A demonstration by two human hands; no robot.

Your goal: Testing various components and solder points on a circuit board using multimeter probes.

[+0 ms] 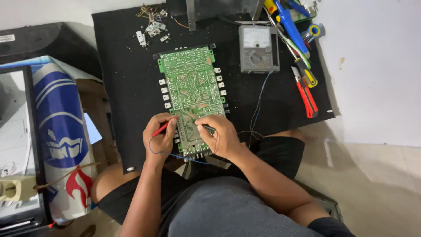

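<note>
A green circuit board [190, 83] lies solder side up on a black mat [123, 79] across my lap. My left hand [158, 137] grips a red test probe [163, 127], its tip touching the board's near left part. My right hand [222, 135] pinches a black test probe [207, 128] against the board's near right part. Thin blue and black leads [258, 101] run from the probes up to a grey analog multimeter [258, 49] at the mat's far side.
Red-handled pliers [306, 94], a blue screwdriver [293, 27] and other hand tools lie at the mat's right edge. Small loose parts [151, 27] sit at the far left. A blue and white cylinder [61, 131] stands to my left. A white wall [377, 66] is to the right.
</note>
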